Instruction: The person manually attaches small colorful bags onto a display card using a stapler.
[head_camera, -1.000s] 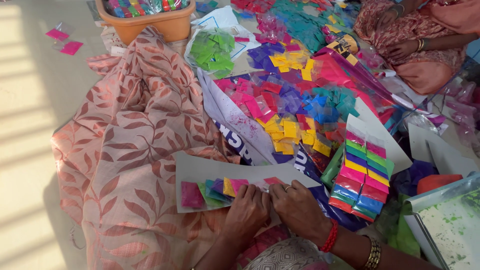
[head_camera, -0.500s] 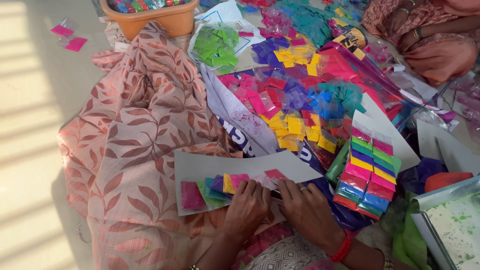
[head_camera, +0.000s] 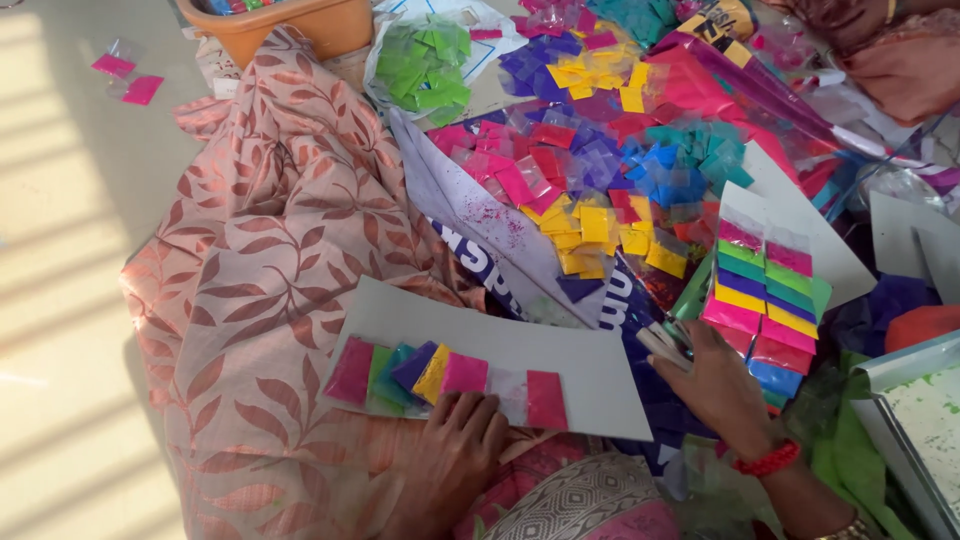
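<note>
A grey card (head_camera: 520, 345) lies across my lap with a row of small colour-powder packets (head_camera: 440, 375) along its near edge: pink, green, purple, yellow, pink, clear and pink. My left hand (head_camera: 455, 450) presses down on the card's near edge just below the packets. My right hand (head_camera: 715, 385) is off to the right of the card, fingers closed on a small silvery stapler-like tool (head_camera: 665, 345). Right beside that hand stands a finished card of striped packets (head_camera: 765, 290).
A large heap of loose packets (head_camera: 600, 170) in many colours covers a sheet ahead. Green packets (head_camera: 425, 65) lie in a bag near an orange basket (head_camera: 285, 25). Patterned peach cloth (head_camera: 250, 300) covers the left. Another person sits at top right.
My right hand has left the card and moved right, now holding the small tool. My left hand stays at the card's near edge. The view has shifted slightly.
</note>
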